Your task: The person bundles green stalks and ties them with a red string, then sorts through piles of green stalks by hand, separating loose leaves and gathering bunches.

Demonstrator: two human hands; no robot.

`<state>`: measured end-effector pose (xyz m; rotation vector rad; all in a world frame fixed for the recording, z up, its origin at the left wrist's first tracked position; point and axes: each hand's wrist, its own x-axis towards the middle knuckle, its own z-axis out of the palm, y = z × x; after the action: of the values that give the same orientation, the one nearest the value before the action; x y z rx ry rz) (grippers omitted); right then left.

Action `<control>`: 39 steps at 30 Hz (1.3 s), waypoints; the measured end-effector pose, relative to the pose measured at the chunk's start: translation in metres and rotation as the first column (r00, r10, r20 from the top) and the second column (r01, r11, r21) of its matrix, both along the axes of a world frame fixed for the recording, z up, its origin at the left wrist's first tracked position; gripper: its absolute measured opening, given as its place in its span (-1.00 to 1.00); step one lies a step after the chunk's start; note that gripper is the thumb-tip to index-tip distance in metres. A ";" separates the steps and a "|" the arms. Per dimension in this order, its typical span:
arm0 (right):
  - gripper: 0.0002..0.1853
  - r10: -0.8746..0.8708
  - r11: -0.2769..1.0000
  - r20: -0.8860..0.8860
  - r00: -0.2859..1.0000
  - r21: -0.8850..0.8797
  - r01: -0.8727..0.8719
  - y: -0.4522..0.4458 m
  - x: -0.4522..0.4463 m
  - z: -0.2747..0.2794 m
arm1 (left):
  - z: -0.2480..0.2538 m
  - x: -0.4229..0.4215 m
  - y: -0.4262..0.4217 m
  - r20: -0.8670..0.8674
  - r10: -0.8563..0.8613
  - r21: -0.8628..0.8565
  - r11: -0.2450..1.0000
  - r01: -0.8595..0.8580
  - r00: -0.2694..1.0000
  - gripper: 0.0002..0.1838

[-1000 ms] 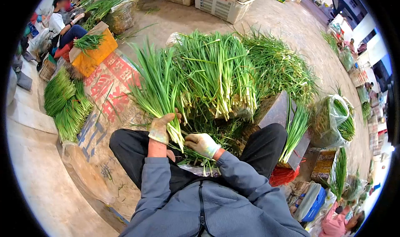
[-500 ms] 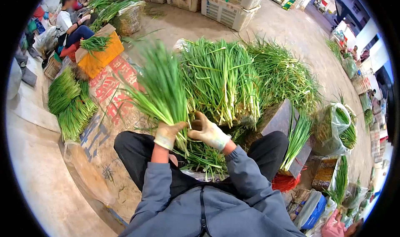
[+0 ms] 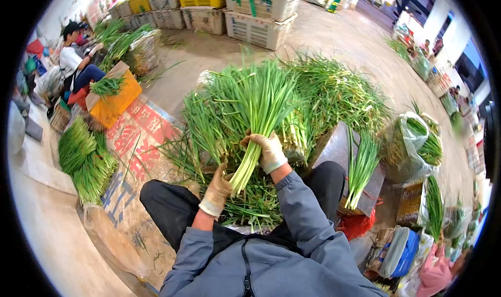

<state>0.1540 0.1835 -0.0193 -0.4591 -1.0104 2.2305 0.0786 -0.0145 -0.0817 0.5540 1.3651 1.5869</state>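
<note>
My right hand (image 3: 267, 151), in a stained pale glove, is closed around the middle of a bunch of chives (image 3: 265, 101). The leaves fan up and away from me, and the pale stem ends point down toward my lap. Beside those stem ends is my gloved left hand (image 3: 217, 190), its fingers upward and slightly apart, partly hidden at the tips. Behind the bunch lies a big heap of chives (image 3: 209, 119), and loose leaves (image 3: 255, 203) lie between my knees.
A tangled leaf pile (image 3: 339, 88) sits beyond. On my right, a small bunch (image 3: 364, 166) rests on a dark box (image 3: 334, 143), near red ties (image 3: 356, 224) and a bagged basket (image 3: 402, 151). Stacked bunches (image 3: 86, 161) lie left. Crates (image 3: 258, 31) and a seated person (image 3: 78, 62) are farther off.
The bunch of chives has passed from my left hand to my right and moved rightward. My left hand has let go and dropped slightly to the stem ends. The view has shifted a little.
</note>
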 end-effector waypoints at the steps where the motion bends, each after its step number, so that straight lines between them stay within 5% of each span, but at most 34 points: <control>1: -0.64 0.030 0.999 -0.003 1.000 -0.036 -0.030 0.008 0.011 0.005 | -0.001 0.009 -0.017 0.332 0.079 0.136 0.982 -0.131 0.940 0.07; 3: -0.72 -0.045 0.999 -0.030 0.999 0.014 0.045 0.009 0.028 0.014 | 0.000 0.016 -0.004 0.509 0.261 -0.033 0.958 -0.284 0.820 -0.04; 9: -0.64 -0.077 0.995 -0.014 0.997 0.059 0.077 -0.006 0.062 -0.018 | 0.013 0.063 0.041 0.580 0.352 -0.051 0.916 -0.398 0.735 -0.16; 13: -0.61 -0.248 0.964 -0.049 0.967 0.085 0.252 0.013 0.096 0.001 | 0.070 0.100 0.073 0.573 0.281 -0.056 0.951 -0.305 0.770 -0.27; 16: -0.65 -0.280 0.943 -0.075 0.957 0.169 0.288 0.056 0.154 0.059 | 0.048 0.108 0.113 0.046 0.016 0.236 0.971 -0.026 0.999 -0.18; 19: -0.69 -0.369 0.887 0.034 0.929 0.311 0.341 0.104 0.242 0.121 | 0.089 0.129 0.142 0.370 -0.138 0.291 0.956 0.027 0.919 -0.18; 21: -0.69 -0.417 0.873 0.193 0.888 0.356 0.333 0.142 0.308 0.134 | 0.087 0.136 0.150 0.373 -0.147 0.288 0.957 0.036 0.916 -0.23; 25: -0.51 -0.706 0.682 0.486 0.516 0.662 0.309 0.184 0.424 0.114 | 0.063 0.129 0.156 0.379 -0.110 0.145 0.988 0.058 0.919 -0.27; 27: -0.45 -0.860 0.484 0.427 0.280 0.856 0.182 0.202 0.463 0.058 | 0.049 0.119 0.154 0.366 -0.089 0.140 0.989 0.040 0.926 -0.26; 29: -0.35 -0.820 0.568 0.572 -0.028 0.819 0.084 0.200 0.479 0.004 | 0.034 0.105 0.148 0.322 0.003 0.060 0.998 -0.023 0.947 -0.27; 30: -0.38 -0.824 0.565 0.566 -0.007 0.823 0.056 0.233 0.509 -0.090 | 0.029 0.098 0.148 0.358 0.059 -0.002 0.998 -0.063 0.932 -0.27; 31: -0.40 -0.602 0.794 0.775 -0.192 0.606 -0.045 0.213 0.497 -0.085 | 0.026 0.094 0.140 0.370 0.044 0.046 0.997 -0.065 0.928 -0.27; 32: -0.49 -0.695 0.689 0.674 -0.252 0.724 0.034 0.190 0.483 -0.110 | 0.016 0.087 0.135 0.386 0.080 0.010 0.996 -0.091 0.919 -0.31; 33: -0.51 -0.854 0.504 0.441 -0.276 0.833 -0.228 0.189 0.491 -0.179 | 0.010 0.075 0.129 0.399 0.120 -0.019 0.992 -0.123 0.909 -0.36; 34: -0.45 -0.565 0.818 0.739 -0.367 0.445 -0.364 0.179 0.472 -0.160 | 0.017 0.068 0.120 0.227 0.209 -0.059 0.978 -0.201 0.951 -0.38; 35: -0.31 -0.611 0.767 0.666 -0.428 0.633 -0.109 0.155 0.444 -0.136 | 0.022 0.055 0.110 0.052 0.281 -0.098 0.956 -0.275 0.958 -0.40; 36: -0.18 -0.694 0.658 0.467 -0.548 0.721 -0.219 0.174 0.468 -0.218 | 0.006 0.012 0.097 0.226 0.360 0.004 0.929 -0.370 0.905 -0.43; 37: -0.04 -0.649 0.732 0.563 -0.512 0.645 -0.219 0.192 0.492 -0.249 | 0.014 -0.006 0.086 -0.226 0.478 -0.039 0.866 -0.498 0.849 -0.44; 38: 0.02 -0.481 0.869 0.755 -0.446 0.478 -0.129 0.193 0.482 -0.202 | 0.004 -0.031 0.070 -0.275 0.572 0.001 0.804 -0.595 0.773 -0.48; 39: 0.06 -0.459 0.884 0.733 -0.503 0.433 -0.175 0.200 0.484 -0.194 | -0.012 -0.060 0.057 -0.320 0.649 0.053 0.740 -0.670 0.691 -0.53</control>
<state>0.6376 0.3831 -0.2129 -2.5554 -1.8460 0.3919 0.0181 0.0427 -0.0937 0.2813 2.0196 2.0726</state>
